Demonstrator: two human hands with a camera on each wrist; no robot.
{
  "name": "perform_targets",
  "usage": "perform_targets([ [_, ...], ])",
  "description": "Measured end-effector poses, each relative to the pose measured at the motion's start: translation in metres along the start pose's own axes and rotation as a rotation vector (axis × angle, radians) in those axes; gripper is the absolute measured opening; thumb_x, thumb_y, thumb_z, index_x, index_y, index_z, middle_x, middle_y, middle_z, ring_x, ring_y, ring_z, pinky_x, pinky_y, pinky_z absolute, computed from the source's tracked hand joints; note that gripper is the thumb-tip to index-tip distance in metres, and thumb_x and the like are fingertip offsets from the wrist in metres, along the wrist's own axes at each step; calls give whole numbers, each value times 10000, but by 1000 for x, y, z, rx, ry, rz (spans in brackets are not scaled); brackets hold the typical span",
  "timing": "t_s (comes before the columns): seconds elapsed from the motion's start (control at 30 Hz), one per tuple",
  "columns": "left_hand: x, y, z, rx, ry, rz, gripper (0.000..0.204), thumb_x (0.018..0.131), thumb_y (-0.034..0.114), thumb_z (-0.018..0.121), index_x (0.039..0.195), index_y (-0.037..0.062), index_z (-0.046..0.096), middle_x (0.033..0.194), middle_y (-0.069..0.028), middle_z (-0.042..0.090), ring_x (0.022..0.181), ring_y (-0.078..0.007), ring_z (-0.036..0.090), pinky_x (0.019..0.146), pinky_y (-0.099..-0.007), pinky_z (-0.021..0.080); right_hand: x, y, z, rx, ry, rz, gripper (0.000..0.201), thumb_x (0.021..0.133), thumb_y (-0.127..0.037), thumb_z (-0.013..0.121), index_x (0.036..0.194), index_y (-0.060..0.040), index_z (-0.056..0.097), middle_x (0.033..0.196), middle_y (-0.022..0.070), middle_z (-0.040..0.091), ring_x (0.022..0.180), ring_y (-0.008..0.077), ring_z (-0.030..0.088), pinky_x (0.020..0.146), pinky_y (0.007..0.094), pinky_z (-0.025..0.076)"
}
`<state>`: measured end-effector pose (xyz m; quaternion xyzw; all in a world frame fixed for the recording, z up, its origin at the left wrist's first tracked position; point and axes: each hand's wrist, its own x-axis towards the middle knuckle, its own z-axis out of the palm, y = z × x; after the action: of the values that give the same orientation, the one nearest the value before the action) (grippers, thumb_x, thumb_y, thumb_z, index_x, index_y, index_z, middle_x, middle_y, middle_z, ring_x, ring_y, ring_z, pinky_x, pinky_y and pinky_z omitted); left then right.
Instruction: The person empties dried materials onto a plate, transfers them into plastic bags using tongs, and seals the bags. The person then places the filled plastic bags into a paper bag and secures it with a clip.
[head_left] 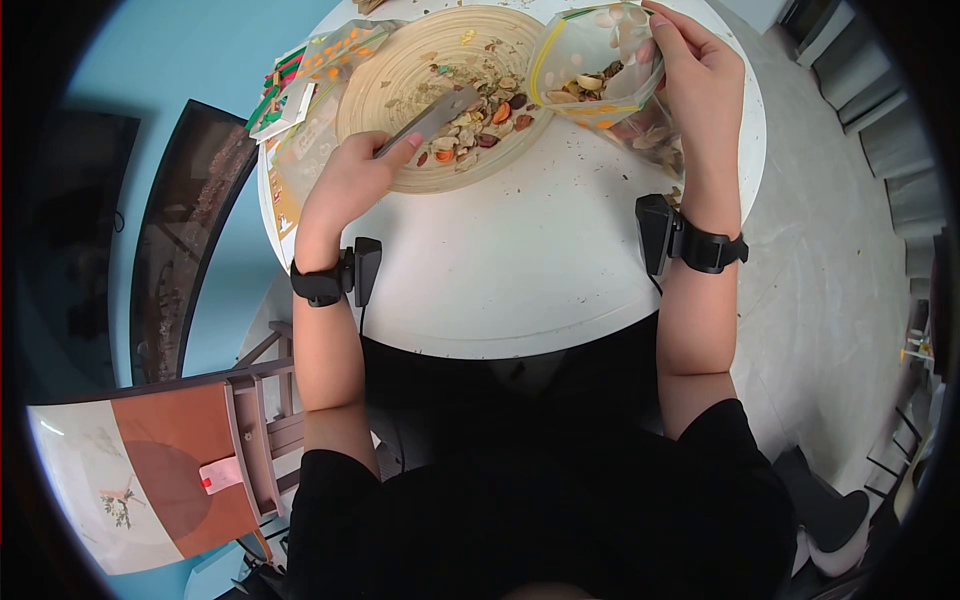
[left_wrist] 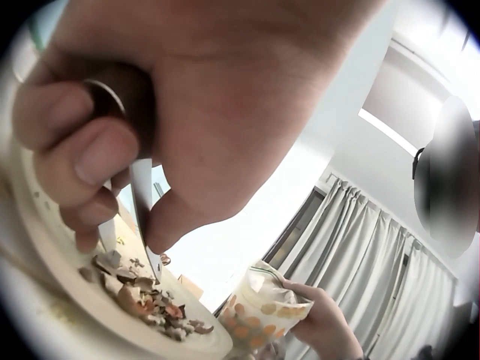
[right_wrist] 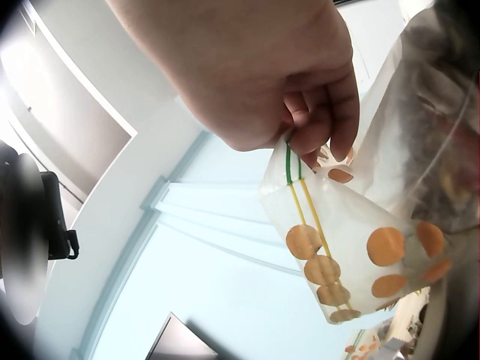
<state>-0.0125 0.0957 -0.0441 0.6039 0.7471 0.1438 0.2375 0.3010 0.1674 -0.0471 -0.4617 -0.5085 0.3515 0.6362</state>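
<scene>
My left hand (head_left: 352, 180) (left_wrist: 202, 90) grips metal tongs (head_left: 432, 118) (left_wrist: 141, 196), their tips down at the dried petals and slices (head_left: 468, 136) (left_wrist: 146, 300) on a round, ridged wooden plate (head_left: 362, 100). To the plate's right, my right hand (head_left: 708, 85) (right_wrist: 255, 67) pinches the top edge of a clear zip bag with orange dots (head_left: 615, 50) (right_wrist: 345, 217). The bag's mouth gapes, and some dried pieces (head_left: 588, 84) lie inside. Part of the tongs is covered by the left fingers.
Another dotted bag (head_left: 345, 50) and a green, red and white packet (head_left: 285, 110) lie left of the plate. A bag of dried pieces (head_left: 655, 140) sits below the right hand. Crumbs dot the white round table (head_left: 500, 270). A chair (head_left: 265, 430) stands at lower left.
</scene>
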Motion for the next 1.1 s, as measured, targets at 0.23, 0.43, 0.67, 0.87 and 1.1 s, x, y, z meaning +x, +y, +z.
perform_targets([
  [0.23,-15,20,9,128,34,156,522,951,459,688,904,-61,700,639,-195,585,598,-295,571,611,-397,457,1,2,0,-22,-3,-11,282,1022,-101,570,1148,106,714,930,82,739,785,104,656,686,237,523],
  [0.43,-21,24,15,143,71,190,454,959,401,685,905,-50,698,661,-218,602,604,-358,578,612,-414,464,-4,-6,4,-20,10,8,284,1022,-107,573,1149,103,716,925,81,739,780,102,651,679,237,519],
  [0.67,-20,15,20,54,58,190,460,993,382,674,913,-71,671,615,-95,491,602,-179,421,576,-358,376,-4,-11,2,-6,39,-13,278,1019,-107,591,1150,104,715,932,82,746,788,102,658,697,229,519],
  [0.87,-21,15,15,28,86,193,419,977,352,683,887,-57,678,624,-170,538,565,-264,473,580,-388,414,24,16,-36,22,157,-155,275,1009,-96,612,1164,106,715,974,93,751,825,103,667,715,233,524],
  [1.1,-28,38,-6,-129,145,253,404,998,348,689,846,-22,631,647,36,434,627,-72,359,562,-277,305,3,-10,-17,-17,28,-3,281,1003,-106,628,1157,114,710,965,99,751,818,104,667,718,237,530],
])
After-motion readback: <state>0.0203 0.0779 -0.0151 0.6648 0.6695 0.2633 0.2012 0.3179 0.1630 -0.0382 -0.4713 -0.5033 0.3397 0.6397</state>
